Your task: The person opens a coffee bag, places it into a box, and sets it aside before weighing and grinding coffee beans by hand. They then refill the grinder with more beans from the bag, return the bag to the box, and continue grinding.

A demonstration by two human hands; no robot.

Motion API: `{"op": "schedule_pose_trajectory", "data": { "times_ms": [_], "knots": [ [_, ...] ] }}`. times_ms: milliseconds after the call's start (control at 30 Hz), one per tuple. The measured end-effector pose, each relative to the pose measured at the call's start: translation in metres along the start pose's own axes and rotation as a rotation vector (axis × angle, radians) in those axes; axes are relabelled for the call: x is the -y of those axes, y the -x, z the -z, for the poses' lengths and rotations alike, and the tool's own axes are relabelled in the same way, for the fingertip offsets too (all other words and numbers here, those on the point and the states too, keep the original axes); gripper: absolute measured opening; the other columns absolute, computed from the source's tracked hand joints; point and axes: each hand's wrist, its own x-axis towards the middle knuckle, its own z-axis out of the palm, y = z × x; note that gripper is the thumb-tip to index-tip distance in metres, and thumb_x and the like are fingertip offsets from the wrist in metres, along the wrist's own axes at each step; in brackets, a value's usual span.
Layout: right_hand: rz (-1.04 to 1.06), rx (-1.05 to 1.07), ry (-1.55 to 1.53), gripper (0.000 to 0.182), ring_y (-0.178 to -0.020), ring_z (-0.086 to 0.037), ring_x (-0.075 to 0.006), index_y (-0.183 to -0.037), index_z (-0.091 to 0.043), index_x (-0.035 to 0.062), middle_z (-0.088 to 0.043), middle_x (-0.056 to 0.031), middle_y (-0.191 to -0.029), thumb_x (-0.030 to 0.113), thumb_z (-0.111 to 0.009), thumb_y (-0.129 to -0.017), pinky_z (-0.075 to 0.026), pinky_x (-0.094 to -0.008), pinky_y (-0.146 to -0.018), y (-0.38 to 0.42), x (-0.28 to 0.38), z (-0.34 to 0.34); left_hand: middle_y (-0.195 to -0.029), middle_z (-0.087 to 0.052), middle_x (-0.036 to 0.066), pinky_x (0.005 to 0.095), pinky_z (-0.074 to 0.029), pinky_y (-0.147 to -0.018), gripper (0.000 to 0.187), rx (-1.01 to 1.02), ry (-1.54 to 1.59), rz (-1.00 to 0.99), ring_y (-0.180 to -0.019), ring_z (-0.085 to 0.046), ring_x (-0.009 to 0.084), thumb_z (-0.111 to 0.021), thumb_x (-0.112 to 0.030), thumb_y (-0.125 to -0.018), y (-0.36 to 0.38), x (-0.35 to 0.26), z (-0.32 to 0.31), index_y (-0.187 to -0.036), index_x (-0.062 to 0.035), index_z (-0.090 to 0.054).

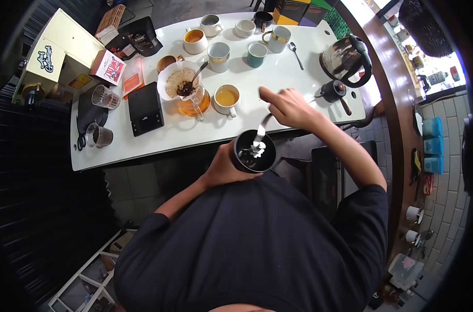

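Note:
My left hand [222,169] is wrapped round a black, open-topped hand coffee grinder [271,156] in front of my body, its mouth turned up. Dark bits, seemingly coffee beans, lie inside. A bent silver crank [261,130] rises from a ridged metal piece at the grinder's centre. At its upper end is my right hand [291,107], with fingers curled over it; the hand hides the crank's tip. Just beyond, on the white table [278,78], stand a white cup of yellowish liquid [227,97] and a glass server [196,105] topped by a paper filter [170,83] with dark grounds and a spoon.
Several mugs, including a green cup [256,55], stand farther back. A glass kettle [345,60] and a small black pot [332,92] are at the right. A black scale [146,109], two glasses and a cream-coloured machine [54,49] occupy the left. Wooden counter [403,156] runs along the right.

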Motion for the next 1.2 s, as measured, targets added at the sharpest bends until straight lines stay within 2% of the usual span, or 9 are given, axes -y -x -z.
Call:
{"op": "schedule_pose_trajectory", "data": {
  "times_ms": [467, 633, 733, 800, 867, 933, 1000, 1133, 1200],
  "knots": [
    [-0.052, 0.104, -0.061, 0.022, -0.051, -0.053, -0.0401, -0.097, -0.048, 0.0049, -0.048, -0.0161, -0.054, 0.007, -0.053, -0.075, -0.041, -0.0491, -0.052, 0.069, 0.006, -0.01, -0.105, -0.073, 0.014, 0.0352, -0.056, -0.09, 0.07, -0.143, -0.003, 0.044, -0.1, -0.071, 0.022, -0.092, -0.024, -0.064, -0.002, 0.031, -0.005, -0.12, 0.0027, -0.059],
    [0.325, 0.041, -0.049, 0.029, -0.048, -0.053, -0.0257, -0.082, -0.047, 0.0098, -0.047, -0.0043, -0.057, 0.014, -0.061, -0.057, -0.042, -0.039, -0.046, 0.083, 0.054, 0.004, -0.106, -0.073, 0.013, 0.0357, -0.056, -0.09, 0.07, -0.163, -0.058, 0.071, -0.102, -0.071, 0.0224, -0.092, -0.027, -0.065, -0.01, 0.025, -0.007, -0.121, -0.0006, -0.059],
    [0.69, -0.083, 0.015, 0.03, -0.049, -0.055, -0.02, -0.082, -0.046, 0.0139, -0.045, 0.0006, -0.059, 0.027, -0.068, -0.065, -0.044, -0.033, -0.046, 0.055, 0.096, -0.002, -0.102, -0.072, 0.014, 0.0377, -0.057, -0.084, 0.068, -0.153, -0.245, 0.03, -0.096, -0.072, 0.0252, -0.086, -0.033, -0.07, -0.027, 0.021, -0.013, -0.123, -0.0023, -0.056],
    [0.854, -0.106, 0.045, 0.029, -0.049, -0.055, -0.0174, -0.104, -0.06, 0.011, -0.048, 0.0007, -0.059, 0.027, -0.058, -0.08, -0.043, -0.0325, -0.047, 0.019, 0.115, -0.005, -0.103, -0.071, 0.013, 0.0373, -0.056, -0.085, 0.066, -0.114, -0.219, -0.021, -0.097, -0.071, 0.024, -0.085, -0.03, -0.071, -0.027, 0.014, -0.016, -0.122, -0.002, -0.056],
    [0.774, 0.266, 0.158, 0.056, -0.052, -0.063, -0.0276, -0.137, -0.049, -0.001, -0.064, -0.0085, -0.062, 0.021, -0.052, -0.085, -0.045, -0.0419, -0.047, -0.028, 0.129, 0.01, -0.105, -0.069, 0.012, 0.0363, -0.055, -0.087, 0.061, -0.041, -0.162, -0.131, -0.098, -0.069, 0.0217, -0.085, -0.025, -0.072, -0.031, -0.001, -0.018, -0.121, -0.0015, -0.057],
    [0.619, 0.374, 0.287, 0.06, -0.068, -0.068, -0.0332, -0.141, -0.048, 0.0042, -0.067, -0.01, -0.07, 0.02, -0.054, -0.083, -0.05, -0.0459, -0.054, -0.072, 0.12, 0.012, -0.106, -0.067, 0.011, 0.0354, -0.054, -0.089, 0.056, 0.034, -0.103, -0.228, -0.099, -0.067, 0.0194, -0.084, -0.019, -0.073, -0.03, -0.012, -0.017, -0.12, -0.0009, -0.057],
    [0.483, 0.267, 0.216, 0.058, -0.067, -0.067, -0.0347, -0.137, -0.052, 0.0087, -0.064, -0.014, -0.068, 0.019, -0.058, -0.081, -0.049, -0.045, -0.057, -0.091, 0.077, 0.02, -0.099, -0.07, 0.009, 0.0343, -0.054, -0.09, 0.068, 0.083, -0.112, -0.313, -0.09, -0.068, 0.0168, -0.093, -0.016, -0.06, -0.027, -0.001, -0.012, -0.117, 0.0019, -0.061],
    [0.228, 0.052, 0.223, 0.047, -0.048, -0.053, -0.0358, -0.127, -0.051, 0.0055, -0.052, -0.0116, -0.054, 0.016, -0.057, -0.082, -0.037, -0.0478, -0.049, -0.026, -0.018, 0.0, -0.102, -0.072, 0.007, 0.0311, -0.054, -0.087, 0.045, -0.282, 0.28, 0.102, -0.095, -0.068, 0.0121, -0.088, -0.012, -0.072, 0.0, 0.026, 0.0, -0.11, -0.0011, -0.067],
    [0.123, 0.248, 0.192, 0.035, -0.046, -0.052, -0.0325, -0.111, -0.052, 0.0062, -0.05, -0.0093, -0.052, 0.012, -0.055, -0.076, -0.039, -0.0443, -0.046, 0.017, 0.01, 0.006, -0.099, -0.073, 0.007, 0.0301, -0.055, -0.084, 0.039, -0.335, 0.129, 0.062, -0.09, -0.068, 0.011, -0.085, -0.01, -0.074, -0.002, 0.025, 0.002, -0.108, -0.0001, -0.067]
  ]
}}
